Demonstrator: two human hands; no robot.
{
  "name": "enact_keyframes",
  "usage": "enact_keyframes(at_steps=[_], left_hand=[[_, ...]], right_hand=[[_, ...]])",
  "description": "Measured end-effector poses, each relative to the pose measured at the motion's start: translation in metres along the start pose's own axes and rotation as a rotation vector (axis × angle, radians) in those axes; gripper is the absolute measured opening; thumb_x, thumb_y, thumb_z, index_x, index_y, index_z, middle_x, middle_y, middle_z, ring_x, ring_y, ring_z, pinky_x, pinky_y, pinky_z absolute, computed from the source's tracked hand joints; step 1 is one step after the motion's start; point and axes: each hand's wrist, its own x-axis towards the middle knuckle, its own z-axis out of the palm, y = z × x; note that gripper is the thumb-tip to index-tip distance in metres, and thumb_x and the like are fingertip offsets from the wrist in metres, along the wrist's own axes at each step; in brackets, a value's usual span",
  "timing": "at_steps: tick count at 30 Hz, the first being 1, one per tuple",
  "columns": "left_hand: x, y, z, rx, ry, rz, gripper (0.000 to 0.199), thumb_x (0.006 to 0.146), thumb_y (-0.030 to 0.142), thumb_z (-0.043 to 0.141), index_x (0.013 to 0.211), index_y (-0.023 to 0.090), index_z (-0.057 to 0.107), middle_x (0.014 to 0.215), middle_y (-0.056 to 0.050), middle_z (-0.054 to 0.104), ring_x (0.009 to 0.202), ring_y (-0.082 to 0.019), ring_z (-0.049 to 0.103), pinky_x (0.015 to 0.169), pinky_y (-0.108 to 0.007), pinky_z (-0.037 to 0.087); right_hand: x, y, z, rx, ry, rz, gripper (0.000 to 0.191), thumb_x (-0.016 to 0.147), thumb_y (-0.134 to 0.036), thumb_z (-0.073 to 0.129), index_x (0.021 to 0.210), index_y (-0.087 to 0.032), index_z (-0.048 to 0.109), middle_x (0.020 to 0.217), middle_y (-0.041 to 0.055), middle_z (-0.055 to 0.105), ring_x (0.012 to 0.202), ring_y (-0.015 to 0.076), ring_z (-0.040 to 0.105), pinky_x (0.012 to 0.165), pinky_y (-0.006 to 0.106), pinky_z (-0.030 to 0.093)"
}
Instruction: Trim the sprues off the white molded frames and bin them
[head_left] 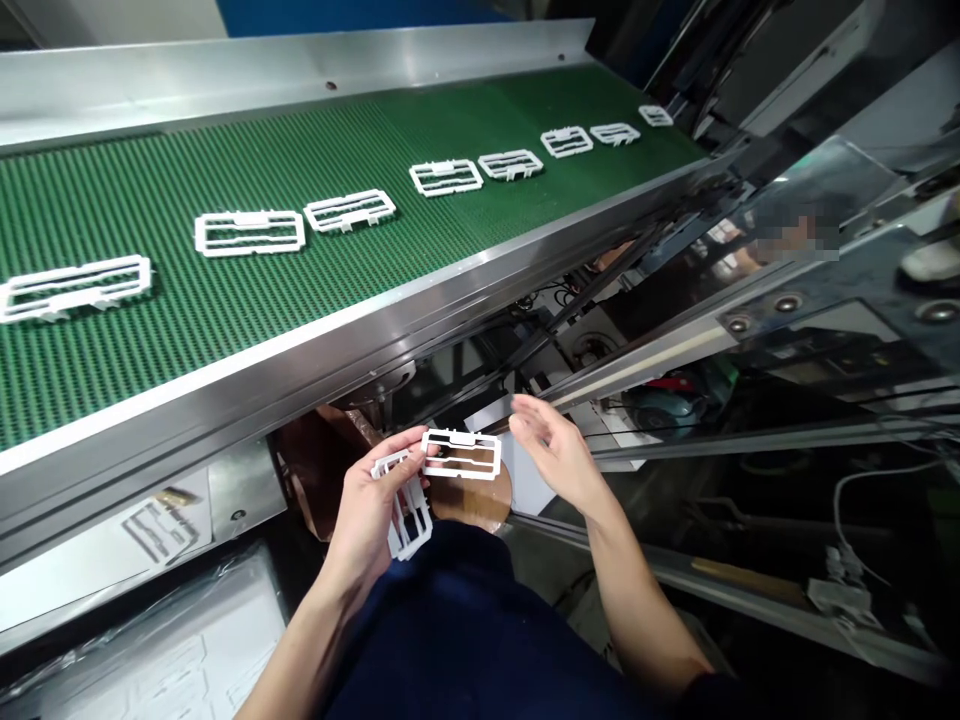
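My left hand is closed on white plastic frames below the conveyor's near edge. One frame sticks out to the right, pinched between thumb and fingers. Others hang down under the thumb, lying against each other; I cannot tell how many. My right hand is apart from them, just right of the pinched frame, with fingers stretched out and nothing in it. On the green conveyor belt several like frames lie flat in a spaced row, one of them a near-left frame.
A metal rail edges the belt on my side. At lower left is a plastic-lined container with pale flat pieces in it. A round brown stool seat shows below my hands. Metal bars and cables are at right.
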Motion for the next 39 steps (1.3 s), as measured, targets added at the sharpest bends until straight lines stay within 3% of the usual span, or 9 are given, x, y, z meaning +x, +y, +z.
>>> enact_keyframes(at_steps=[2, 4, 7, 11, 17, 24, 30, 36, 39], left_hand=[[0.002, -0.002, 0.000, -0.016, -0.027, -0.011, 0.041, 0.069, 0.024, 0.074, 0.107, 0.016, 0.064, 0.089, -0.006, 0.069, 0.060, -0.011, 0.059, 0.057, -0.020, 0.049], [0.005, -0.004, -0.001, -0.052, -0.038, -0.023, 0.038, 0.070, 0.025, 0.072, 0.105, 0.015, 0.064, 0.086, -0.005, 0.069, 0.058, -0.012, 0.059, 0.054, -0.021, 0.050], [0.010, -0.007, -0.003, -0.191, -0.024, -0.068, 0.026, 0.076, 0.032, 0.064, 0.094, 0.013, 0.066, 0.072, -0.004, 0.067, 0.052, -0.012, 0.059, 0.048, -0.020, 0.049], [0.014, -0.007, -0.007, -0.356, -0.034, -0.105, 0.033, 0.085, 0.040, 0.048, 0.085, 0.011, 0.065, 0.069, -0.009, 0.068, 0.052, -0.015, 0.061, 0.047, -0.023, 0.050], [0.013, -0.009, -0.013, -0.426, 0.048, -0.085, 0.033, 0.086, 0.041, 0.046, 0.088, 0.014, 0.064, 0.065, -0.006, 0.067, 0.049, -0.016, 0.062, 0.042, -0.022, 0.047], [0.014, -0.012, -0.010, -0.499, 0.062, -0.042, 0.036, 0.085, 0.042, 0.049, 0.091, 0.010, 0.064, 0.075, -0.007, 0.068, 0.057, -0.016, 0.062, 0.053, -0.025, 0.052], [0.018, -0.017, -0.016, -0.524, 0.051, -0.042, 0.037, 0.085, 0.043, 0.048, 0.090, 0.010, 0.063, 0.075, -0.008, 0.068, 0.064, -0.017, 0.064, 0.058, -0.028, 0.053], [0.017, -0.028, -0.024, -0.539, 0.026, -0.156, 0.032, 0.084, 0.039, 0.051, 0.086, 0.009, 0.063, 0.069, -0.006, 0.067, 0.053, -0.015, 0.061, 0.050, -0.025, 0.049], [0.010, -0.040, -0.028, -0.564, -0.070, -0.186, 0.040, 0.084, 0.046, 0.051, 0.092, 0.008, 0.063, 0.067, -0.008, 0.066, 0.055, -0.019, 0.062, 0.048, -0.026, 0.046]], right_hand=[[-0.005, -0.008, 0.011, 0.235, -0.223, 0.102, 0.043, 0.084, -0.042, 0.051, 0.120, -0.018, 0.049, 0.098, 0.0095, 0.067, 0.085, 0.0191, 0.066, 0.072, 0.033, 0.052], [-0.008, -0.016, 0.023, 0.358, -0.334, 0.156, 0.036, 0.083, -0.044, 0.052, 0.106, -0.016, 0.054, 0.077, 0.0049, 0.067, 0.063, 0.0165, 0.066, 0.055, 0.027, 0.052], [-0.009, -0.022, 0.037, 0.439, -0.236, 0.169, 0.032, 0.082, -0.045, 0.053, 0.092, -0.015, 0.055, 0.067, 0.0013, 0.064, 0.046, 0.0124, 0.061, 0.041, 0.021, 0.046], [-0.012, -0.027, 0.052, 0.372, -0.059, 0.062, 0.030, 0.084, -0.041, 0.052, 0.102, -0.018, 0.056, 0.082, 0.0051, 0.068, 0.061, 0.0149, 0.066, 0.055, 0.024, 0.053], [-0.022, -0.030, 0.065, 0.209, -0.056, -0.037, 0.028, 0.088, -0.035, 0.048, 0.112, -0.023, 0.055, 0.088, 0.0037, 0.069, 0.069, 0.0178, 0.067, 0.062, 0.029, 0.054], [-0.024, -0.035, 0.078, -0.228, -0.092, -0.585, 0.039, 0.086, -0.015, 0.045, 0.123, -0.025, 0.054, 0.117, 0.0039, 0.061, 0.099, 0.0203, 0.059, 0.087, 0.034, 0.047], [-0.032, -0.037, 0.085, -0.425, -0.278, -0.642, 0.039, 0.085, -0.029, 0.050, 0.123, -0.022, 0.054, 0.123, 0.0075, 0.055, 0.099, 0.0234, 0.053, 0.085, 0.037, 0.048], [-0.022, -0.043, 0.065, -0.394, -0.528, -0.637, 0.051, 0.079, -0.050, 0.057, 0.122, -0.021, 0.052, 0.120, 0.0068, 0.057, 0.103, 0.0234, 0.053, 0.090, 0.039, 0.046], [-0.015, -0.040, 0.062, -0.348, -0.599, -0.658, 0.071, 0.073, -0.051, 0.063, 0.132, -0.020, 0.042, 0.128, 0.0095, 0.051, 0.118, 0.0255, 0.044, 0.100, 0.041, 0.039]])
